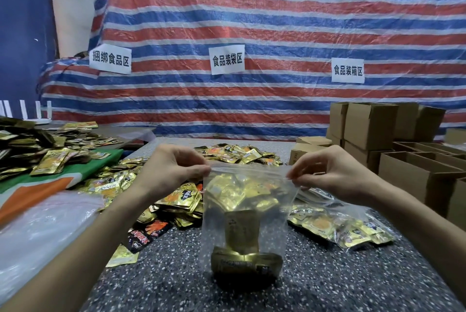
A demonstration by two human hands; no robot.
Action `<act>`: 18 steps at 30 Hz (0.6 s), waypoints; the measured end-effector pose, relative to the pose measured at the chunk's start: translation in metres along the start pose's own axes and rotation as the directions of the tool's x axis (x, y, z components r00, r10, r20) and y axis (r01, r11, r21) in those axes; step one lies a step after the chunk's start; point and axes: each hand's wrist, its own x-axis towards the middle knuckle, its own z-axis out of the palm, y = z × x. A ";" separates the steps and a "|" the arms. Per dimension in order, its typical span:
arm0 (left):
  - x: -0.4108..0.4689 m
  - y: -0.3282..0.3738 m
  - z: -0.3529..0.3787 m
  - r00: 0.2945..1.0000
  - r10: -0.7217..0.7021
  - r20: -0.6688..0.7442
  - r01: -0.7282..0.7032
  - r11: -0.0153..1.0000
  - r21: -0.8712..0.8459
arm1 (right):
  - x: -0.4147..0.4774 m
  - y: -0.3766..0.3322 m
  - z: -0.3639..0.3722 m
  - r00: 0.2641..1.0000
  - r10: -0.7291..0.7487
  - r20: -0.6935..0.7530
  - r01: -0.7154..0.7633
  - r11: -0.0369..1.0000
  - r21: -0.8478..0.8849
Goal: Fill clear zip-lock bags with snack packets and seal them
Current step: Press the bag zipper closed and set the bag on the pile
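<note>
- Here we see a clear zip-lock bag (244, 223) standing upright on the speckled table (176, 274); we place everything else from this bag.
- Inside it, at the bottom, gold snack packets (245, 263) sit: one lies flat and another stands on end above it.
- Through the bag's upper half we see more gold foil, and we cannot tell whether it is inside or behind.
- The left hand (174, 168) holds the bag's top left corner, its fingers (199, 169) curled and pinched onto the zip strip.
- The right hand (335, 173) holds the top right corner, its fingers (293, 174) pinched onto the strip as well.
- The strip runs taut between the two hands; we cannot tell whether it is pressed closed.
- Behind and left of the bag, a loose pile of packets (181, 200) spreads over the table.
- Just right of the bag, a second clear bag (340, 231) lies flat, packed with gold packets.
- Farther right stand open cardboard boxes (413, 175); their contents are hidden from us.
- Well left of the bag lies a heap of clear plastic (42, 231).
</note>
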 end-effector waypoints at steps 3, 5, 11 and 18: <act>0.002 -0.004 -0.002 0.998 -0.057 0.024 0.057 0.998 0.005 | 0.001 -0.003 0.003 0.998 -0.017 -0.063 0.022 0.997 0.076; 0.003 -0.006 -0.002 0.996 -0.074 0.041 0.072 0.997 0.038 | 0.001 -0.004 0.005 0.997 -0.012 -0.082 0.020 0.995 0.094; -0.001 -0.002 -0.004 0.996 0.073 0.041 -0.077 0.994 0.081 | -0.001 -0.007 0.005 0.994 0.025 -0.102 -0.008 0.987 0.160; -0.003 -0.004 0.011 0.991 0.130 0.018 -0.131 0.983 0.130 | 0.004 -0.005 0.013 0.998 0.041 -0.048 -0.038 0.997 0.071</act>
